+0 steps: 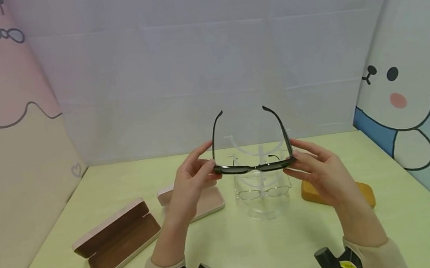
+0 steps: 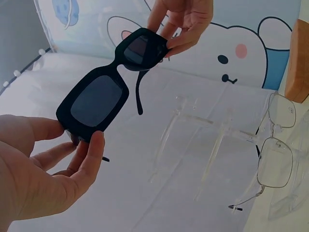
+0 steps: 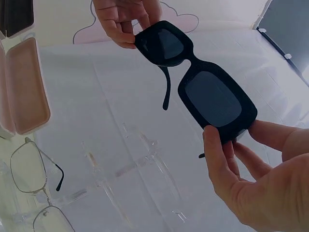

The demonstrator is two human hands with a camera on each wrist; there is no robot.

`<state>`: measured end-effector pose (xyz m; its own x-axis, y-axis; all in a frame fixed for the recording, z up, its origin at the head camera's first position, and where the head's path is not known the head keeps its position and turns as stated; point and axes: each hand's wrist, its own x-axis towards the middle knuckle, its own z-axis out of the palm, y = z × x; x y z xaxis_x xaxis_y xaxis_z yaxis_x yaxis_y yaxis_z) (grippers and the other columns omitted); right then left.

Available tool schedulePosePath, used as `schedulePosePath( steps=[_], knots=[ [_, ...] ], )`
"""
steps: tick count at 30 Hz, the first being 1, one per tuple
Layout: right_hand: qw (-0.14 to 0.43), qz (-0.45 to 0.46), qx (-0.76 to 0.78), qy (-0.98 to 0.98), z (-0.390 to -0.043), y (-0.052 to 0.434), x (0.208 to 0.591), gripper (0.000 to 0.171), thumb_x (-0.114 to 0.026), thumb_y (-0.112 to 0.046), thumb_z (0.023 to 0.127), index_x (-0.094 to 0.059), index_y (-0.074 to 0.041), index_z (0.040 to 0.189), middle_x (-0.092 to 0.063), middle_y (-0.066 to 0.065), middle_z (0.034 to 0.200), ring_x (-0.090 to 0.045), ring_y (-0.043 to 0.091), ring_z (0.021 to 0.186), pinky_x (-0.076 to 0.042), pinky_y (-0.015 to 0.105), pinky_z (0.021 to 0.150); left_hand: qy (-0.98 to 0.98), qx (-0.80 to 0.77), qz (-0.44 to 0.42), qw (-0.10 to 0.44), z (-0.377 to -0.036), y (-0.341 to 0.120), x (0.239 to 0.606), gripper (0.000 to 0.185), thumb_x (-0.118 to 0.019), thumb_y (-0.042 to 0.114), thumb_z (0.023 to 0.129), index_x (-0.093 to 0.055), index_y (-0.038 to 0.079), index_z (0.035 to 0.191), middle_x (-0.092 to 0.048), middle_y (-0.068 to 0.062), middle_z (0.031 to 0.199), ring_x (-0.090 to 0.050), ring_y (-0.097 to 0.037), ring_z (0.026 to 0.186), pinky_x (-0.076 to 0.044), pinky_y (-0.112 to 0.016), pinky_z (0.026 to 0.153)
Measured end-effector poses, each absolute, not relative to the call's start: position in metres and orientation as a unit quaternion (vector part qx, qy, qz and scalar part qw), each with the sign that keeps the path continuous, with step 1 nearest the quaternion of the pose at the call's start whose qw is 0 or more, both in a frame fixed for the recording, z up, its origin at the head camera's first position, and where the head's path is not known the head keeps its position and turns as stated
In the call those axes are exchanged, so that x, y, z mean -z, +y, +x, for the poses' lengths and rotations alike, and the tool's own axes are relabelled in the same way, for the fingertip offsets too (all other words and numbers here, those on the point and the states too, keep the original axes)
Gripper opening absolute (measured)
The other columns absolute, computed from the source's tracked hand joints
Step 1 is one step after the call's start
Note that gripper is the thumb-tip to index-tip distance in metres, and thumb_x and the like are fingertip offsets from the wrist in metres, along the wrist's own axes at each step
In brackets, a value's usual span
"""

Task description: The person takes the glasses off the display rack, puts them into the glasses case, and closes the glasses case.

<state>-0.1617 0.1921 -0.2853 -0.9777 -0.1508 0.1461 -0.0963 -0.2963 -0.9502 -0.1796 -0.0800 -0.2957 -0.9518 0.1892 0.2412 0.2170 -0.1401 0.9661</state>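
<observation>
Black thick-framed sunglasses point(image 1: 256, 168) are held up in front of a clear display stand point(image 1: 265, 210), temples spread and pointing away from me. At the left hinge corner my left hand point(image 1: 190, 181) pinches the frame between thumb and fingers. My right hand point(image 1: 320, 169) grips the opposite corner the same way. Both dark lenses show in the left wrist view, the sunglasses point(image 2: 99, 99) slanting between the two hands. Below them, thin metal-framed eyeglasses point(image 1: 263, 193) sit on a lower level of the stand. The stand's upper arms appear behind the sunglasses in the head view.
An open glasses case with brown lining point(image 1: 125, 247) lies at the left of the table. Behind my left forearm is another open case, pale pink point(image 1: 210, 202), partly hidden. A closed mustard case point(image 1: 366, 193) rests behind my right wrist. Walls enclose the table's back and sides.
</observation>
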Motion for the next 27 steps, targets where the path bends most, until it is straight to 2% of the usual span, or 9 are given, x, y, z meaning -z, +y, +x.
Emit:
schedulePosePath(
  steps=[8, 15, 23, 27],
  knots=[
    [0.001, -0.116, 0.761, 0.639, -0.1632, 0.1956, 0.2884, 0.036, -0.057, -0.011, 0.089, -0.055, -0.010, 0.125, -0.068, -0.001, 0.090, -0.067, 0.013, 0.081, -0.052, 0.027, 0.075, -0.659, 0.735, -0.159, 0.005, -0.1848, -0.0821, 0.2978, 0.042, -0.055, 0.007, 0.090, -0.050, 0.015, 0.131, -0.058, -0.006, 0.086, -0.063, -0.017, 0.073, -0.052, -0.037, 0.080],
    [-0.003, -0.133, 0.722, 0.679, -0.1620, 0.1962, 0.2901, 0.033, -0.057, -0.009, 0.089, -0.058, -0.008, 0.122, -0.066, -0.003, 0.094, -0.067, 0.013, 0.082, -0.052, 0.027, 0.075, -0.674, 0.721, -0.159, 0.016, -0.1853, -0.0835, 0.2997, 0.042, -0.055, 0.005, 0.089, -0.051, 0.017, 0.130, -0.058, -0.009, 0.088, -0.064, -0.022, 0.076, -0.053, -0.034, 0.077],
    [-0.002, -0.157, 0.690, 0.706, -0.1613, 0.1953, 0.2902, 0.027, -0.056, -0.007, 0.089, -0.062, -0.006, 0.115, -0.065, -0.004, 0.095, -0.066, 0.010, 0.084, -0.052, 0.026, 0.075, -0.681, 0.712, -0.171, 0.029, -0.1848, -0.0868, 0.2989, 0.041, -0.056, 0.005, 0.088, -0.053, 0.015, 0.129, -0.060, -0.010, 0.087, -0.064, -0.016, 0.074, -0.048, -0.051, 0.081],
    [0.001, -0.162, 0.687, 0.708, -0.1623, 0.1952, 0.2909, 0.025, -0.056, -0.006, 0.089, -0.064, -0.003, 0.112, -0.065, -0.003, 0.096, -0.066, 0.011, 0.084, -0.052, 0.026, 0.075, -0.685, 0.707, -0.173, 0.032, -0.1853, -0.0870, 0.2985, 0.041, -0.056, 0.005, 0.088, -0.053, 0.015, 0.129, -0.060, -0.010, 0.087, -0.064, -0.026, 0.078, -0.048, -0.049, 0.081]
  ],
)
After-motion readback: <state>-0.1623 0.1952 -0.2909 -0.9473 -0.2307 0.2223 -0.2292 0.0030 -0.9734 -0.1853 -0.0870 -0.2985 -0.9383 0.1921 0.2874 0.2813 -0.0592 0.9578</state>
